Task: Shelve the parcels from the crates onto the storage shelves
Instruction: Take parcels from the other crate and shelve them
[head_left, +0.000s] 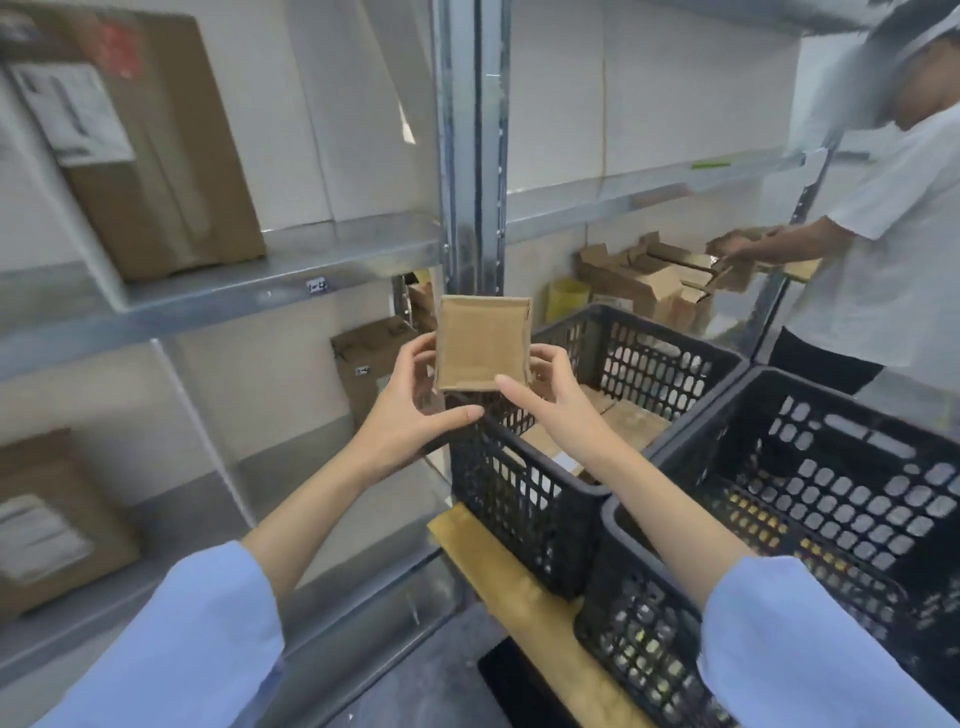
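Head view: a small, flat, square cardboard parcel, plain brown, is held upright in the air between both hands. It is in front of the steel shelf upright and above the far left rim of a black perforated plastic crate. The left hand curls its fingers on the parcel's left edge, thumb stretched out beneath. The right hand pinches the lower right corner, thumb on the front face. More brown parcels lie inside the crate. To the left, the galvanised shelf has open room between a large taped carton and the upright.
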